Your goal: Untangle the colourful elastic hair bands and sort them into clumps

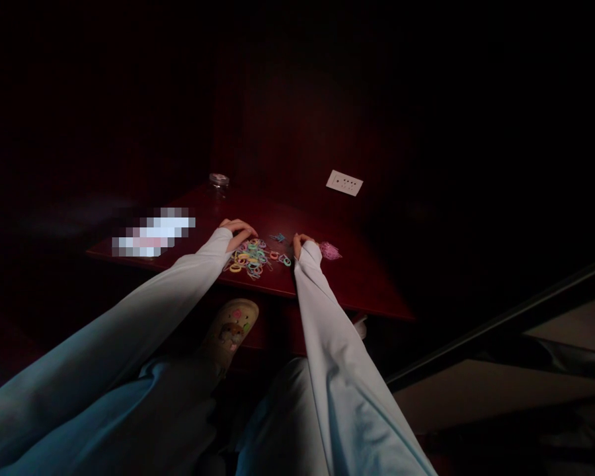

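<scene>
From where I sit, I can read no text, brand or number through the head view. The bright panel (153, 233) on the table (367, 284) is pixelated, so whatever its face shows is hidden from me. On the pale wall socket (344, 183) I make out small dark marks, too tiny to read as lettering. The jar lid (219, 178) is too dim for me to read, and the clog's charms (233, 330) give me no legible letters

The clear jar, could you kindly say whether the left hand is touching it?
Apart: the head view shows red tabletop between the clear jar and the left hand.
</scene>
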`<control>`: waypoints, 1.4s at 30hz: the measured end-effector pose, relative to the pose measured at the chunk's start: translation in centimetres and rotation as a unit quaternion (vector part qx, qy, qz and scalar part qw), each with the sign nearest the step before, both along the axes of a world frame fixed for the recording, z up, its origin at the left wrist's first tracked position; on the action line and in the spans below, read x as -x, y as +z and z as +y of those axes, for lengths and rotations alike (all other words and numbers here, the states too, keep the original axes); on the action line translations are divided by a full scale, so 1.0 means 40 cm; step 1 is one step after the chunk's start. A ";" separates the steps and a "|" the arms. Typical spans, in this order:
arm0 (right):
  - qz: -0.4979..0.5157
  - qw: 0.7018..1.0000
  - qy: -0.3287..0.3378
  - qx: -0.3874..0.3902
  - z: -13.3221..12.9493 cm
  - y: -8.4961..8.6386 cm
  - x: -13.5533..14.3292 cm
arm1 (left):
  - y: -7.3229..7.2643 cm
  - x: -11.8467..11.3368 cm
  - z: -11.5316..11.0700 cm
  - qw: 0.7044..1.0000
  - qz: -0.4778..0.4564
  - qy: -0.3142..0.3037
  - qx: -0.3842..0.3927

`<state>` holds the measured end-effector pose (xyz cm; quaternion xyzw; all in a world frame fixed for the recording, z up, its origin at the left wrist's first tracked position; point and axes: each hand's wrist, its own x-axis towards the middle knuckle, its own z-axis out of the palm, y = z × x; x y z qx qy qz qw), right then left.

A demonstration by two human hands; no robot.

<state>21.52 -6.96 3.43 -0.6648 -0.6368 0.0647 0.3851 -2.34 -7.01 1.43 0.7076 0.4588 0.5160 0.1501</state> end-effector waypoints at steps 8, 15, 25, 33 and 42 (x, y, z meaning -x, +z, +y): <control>-0.066 0.988 0.136 0.040 -0.011 -0.022 0.028 | 0.011 0.005 -0.010 0.999 0.022 0.025 0.027; -0.108 0.966 0.233 -0.023 -0.013 -0.010 0.059 | 0.005 0.004 -0.001 0.998 0.052 0.029 0.031; -0.085 0.960 0.268 -0.003 0.006 -0.020 0.087 | -0.001 -0.004 -0.002 0.998 0.043 0.026 0.021; -0.015 0.973 0.229 -0.015 0.014 -0.018 0.089 | 0.007 -0.001 -0.028 0.999 0.034 0.000 0.013; 0.089 0.994 0.041 -0.039 0.041 -0.013 0.047 | 0.005 0.010 -0.002 0.998 0.045 0.003 0.044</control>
